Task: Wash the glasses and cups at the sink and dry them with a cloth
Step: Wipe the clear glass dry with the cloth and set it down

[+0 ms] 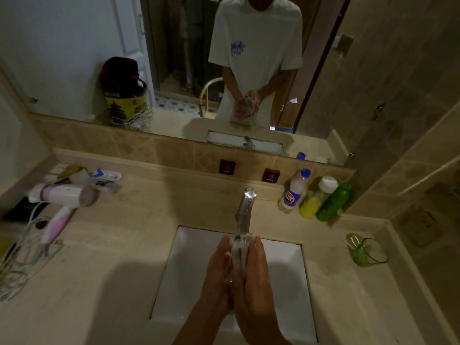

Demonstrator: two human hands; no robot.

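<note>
Both hands over the white sink (286, 282). Left hand (219, 272) and right hand (256, 275) press flat against opposite sides of a clear glass (239, 252), palms facing, fingers extended toward the faucet (245, 210). Glass sits directly under the spout. Right of the basin, a green-tinted glass (368, 252) on the counter (112, 282). Farther back, three bottles (316, 197) against the wall. Left side: hair dryer (62, 202), tangled cords. Mirror (74, 46) behind reflects the person's hands clasping the glass.
</note>
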